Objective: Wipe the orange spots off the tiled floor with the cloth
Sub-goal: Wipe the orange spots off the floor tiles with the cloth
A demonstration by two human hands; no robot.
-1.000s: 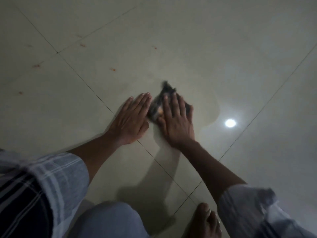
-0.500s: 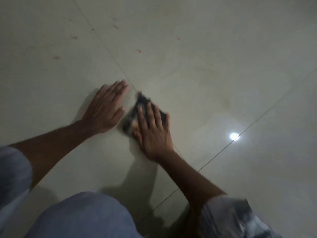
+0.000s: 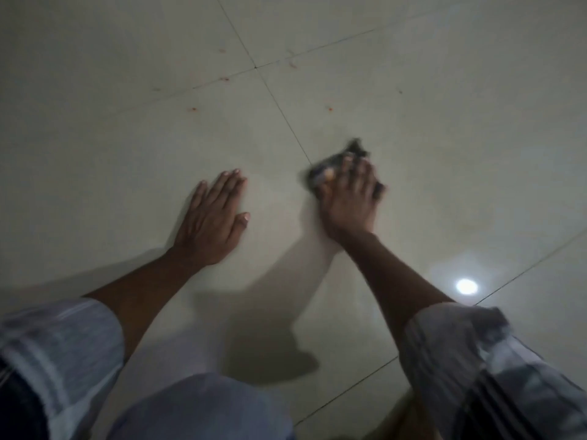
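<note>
Your right hand presses flat on a dark, crumpled cloth — blurred, its edges unclear. Your left hand rests flat, fingers extended, on the tiled floor; orange spots dot tiles beyond.

Tiled floor glossy, smooth, pale ceramic look, mirrors lamp; cloth dark, ragged fabric; sleeve striped cloth.

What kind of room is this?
Probably indoors in a home, though I can't tell which room. The floor is big glossy pale tiles, a round ceiling light reflection shines in it, and the right hand presses a cloth onto it.
</note>
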